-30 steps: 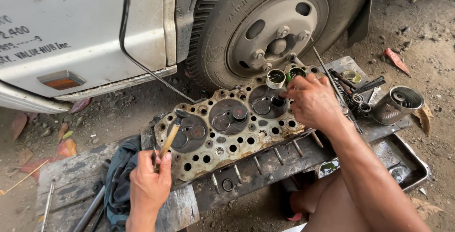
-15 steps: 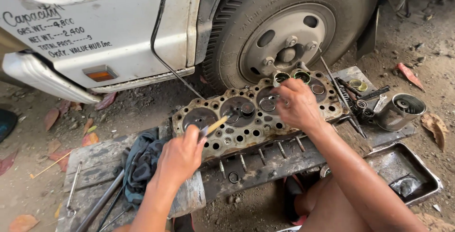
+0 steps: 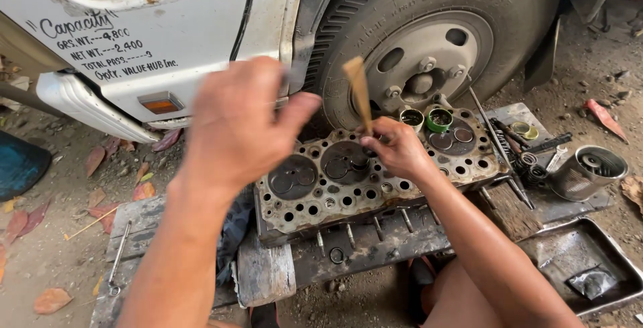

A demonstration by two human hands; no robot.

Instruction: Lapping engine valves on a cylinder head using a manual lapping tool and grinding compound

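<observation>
Gripping wooden stick (image 3: 358, 94), right hand (image 3: 395, 146) over grimy cylinder head (image 3: 315, 197)

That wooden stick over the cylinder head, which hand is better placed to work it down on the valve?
Probably the right hand: it already grips the wooden stick, upright on the cylinder head. The left hand is raised, blurred, holding nothing visible.

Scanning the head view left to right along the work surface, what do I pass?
Long thin tool on the board's edge → raised left hand → cylinder head → right hand holding a wooden stick → green-rimmed cup → coil springs → metal can.
</observation>
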